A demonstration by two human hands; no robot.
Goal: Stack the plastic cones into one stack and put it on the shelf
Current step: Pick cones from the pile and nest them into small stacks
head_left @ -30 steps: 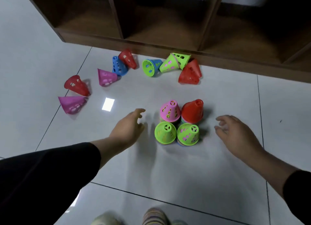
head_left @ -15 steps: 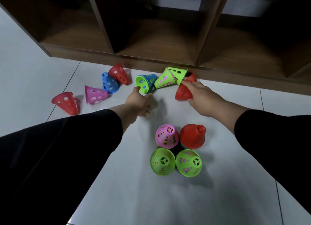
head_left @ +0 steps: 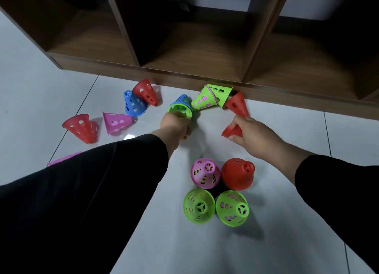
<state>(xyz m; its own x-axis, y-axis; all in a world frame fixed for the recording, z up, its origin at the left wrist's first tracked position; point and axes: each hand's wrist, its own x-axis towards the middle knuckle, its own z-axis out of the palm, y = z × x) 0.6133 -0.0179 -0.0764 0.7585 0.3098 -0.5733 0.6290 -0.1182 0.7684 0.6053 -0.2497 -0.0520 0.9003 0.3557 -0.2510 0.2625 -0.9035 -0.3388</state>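
Two cones are in your grip: your left hand [head_left: 174, 126] pinches the green-and-blue cone [head_left: 180, 107], your right hand [head_left: 248, 131] pinches a red cone [head_left: 230, 131], ready for stacking.

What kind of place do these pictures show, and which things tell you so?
Probably an indoor room, perhaps a playroom or a home, though I cannot be sure. The floor is pale glossy tiles, a low wooden cubby shelf stands on it, and small perforated plastic cones in bright colours lie scattered before it.
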